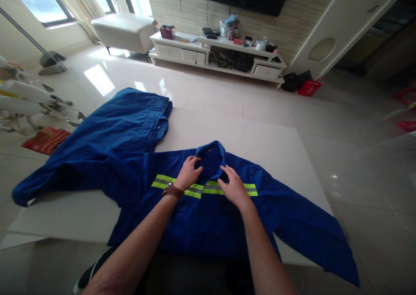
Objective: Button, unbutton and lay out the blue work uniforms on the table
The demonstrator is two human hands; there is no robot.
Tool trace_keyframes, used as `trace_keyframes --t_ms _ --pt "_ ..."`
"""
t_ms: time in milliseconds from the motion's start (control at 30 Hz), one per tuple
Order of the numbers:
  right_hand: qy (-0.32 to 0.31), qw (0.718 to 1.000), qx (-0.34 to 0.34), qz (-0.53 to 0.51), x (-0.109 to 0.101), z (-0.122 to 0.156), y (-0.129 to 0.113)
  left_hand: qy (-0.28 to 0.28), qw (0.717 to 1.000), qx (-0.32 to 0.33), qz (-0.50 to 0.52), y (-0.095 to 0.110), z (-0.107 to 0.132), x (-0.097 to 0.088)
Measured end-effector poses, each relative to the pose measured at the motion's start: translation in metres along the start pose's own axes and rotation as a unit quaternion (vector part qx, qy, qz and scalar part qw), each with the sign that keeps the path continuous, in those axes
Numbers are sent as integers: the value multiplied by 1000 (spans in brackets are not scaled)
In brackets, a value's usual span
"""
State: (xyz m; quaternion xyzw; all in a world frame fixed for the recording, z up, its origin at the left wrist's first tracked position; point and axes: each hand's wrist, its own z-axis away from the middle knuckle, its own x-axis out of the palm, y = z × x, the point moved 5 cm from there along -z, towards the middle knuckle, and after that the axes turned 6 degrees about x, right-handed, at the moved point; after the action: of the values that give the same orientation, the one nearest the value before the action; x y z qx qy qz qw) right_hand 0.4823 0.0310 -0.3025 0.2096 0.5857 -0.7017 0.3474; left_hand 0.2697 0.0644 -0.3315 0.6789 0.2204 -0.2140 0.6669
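A blue work jacket [208,225] lies spread out, front side up, with yellow-green reflective bands [212,186] across its chest and both sleeves stretched sideways. At the left side of its collar [216,147] is my left hand [189,173], thumb and fingers apart, a brown-strapped watch on the wrist. My right hand [232,186] lies over the right collar edge, fingers loosely spread and thumb apart. Both hands seem to touch the cloth without a visible grip. Folded blue garments [130,117] are beside the jacket at the upper left, partly under its left sleeve.
The jacket rests on a white table [266,139]. A white TV cabinet [182,52] with various items stands by the far wall, a white bench [125,30] beside it. White equipment [26,95] and a red striped bag [47,140] are at the left. A red bag [309,87] sits on the floor.
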Motion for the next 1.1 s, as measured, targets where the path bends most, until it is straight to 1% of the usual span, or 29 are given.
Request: trace_keyframes --t_ms 67,100,133,200,267,333,367,400,433,500,533,567,600,667,700,733,800,833,900,933,1000,1100 --pt "-23 999 8 25 4 1 0 -64 998 -13 -3 -6 2 12" --pt "-35 999 12 38 5 1 0 -80 997 -9 1 -8 3 17" --pt "-45 998 15 50 7 1 0 -83 997 -3 5 -9 3 20" --pt "-56 996 22 66 9 2 0 -65 998 -5 7 -12 2 22" --pt "-59 995 29 74 8 2 0 -35 999 -17 20 -13 0 21" --pt "-60 994 36 78 8 2 -1 -4 997 -33 75 -14 -2 19" --pt "-61 994 38 79 8 2 -1 7 991 -49 126 -16 -4 18" --pt "-62 994 39 79 7 2 -2 19 978 -80 193 -20 -5 17" --pt "-63 994 39 78 7 1 -2 32 956 -120 264 -25 -5 17" --pt "-66 994 38 75 7 1 -3 59 902 -203 377 -35 -5 17" --pt "-66 994 39 73 7 1 -4 70 880 -231 409 -40 -5 16" --pt "-66 994 40 72 7 0 -4 79 866 -249 426 -43 -5 16" --pt "-64 995 41 71 7 0 -3 84 862 -258 427 -45 -6 15" --pt "-59 995 41 71 7 -1 -2 90 878 -255 395 -45 -5 15" --pt "-59 995 38 69 8 -1 -2 89 895 -243 363 -43 -5 14" --pt "-59 995 34 66 8 -1 -1 87 918 -219 318 -39 -5 13" --pt "-63 996 28 59 10 -2 -1 88 965 -138 206 -26 -4 9" --pt "-65 996 26 56 10 -2 -1 91 980 -89 153 -19 -4 7" --pt "-72 996 22 54 11 -2 -1 99 993 -1 68 -5 -1 4" --pt "-75 996 21 55 11 -2 -1 97 994 28 41 -2 0 4" --pt "-74 995 21 62 11 -2 -2 82 995 55 9 0 1 7" --pt "-53 995 32 83 10 -4 0 53 996 71 -10 -9 -1 14"
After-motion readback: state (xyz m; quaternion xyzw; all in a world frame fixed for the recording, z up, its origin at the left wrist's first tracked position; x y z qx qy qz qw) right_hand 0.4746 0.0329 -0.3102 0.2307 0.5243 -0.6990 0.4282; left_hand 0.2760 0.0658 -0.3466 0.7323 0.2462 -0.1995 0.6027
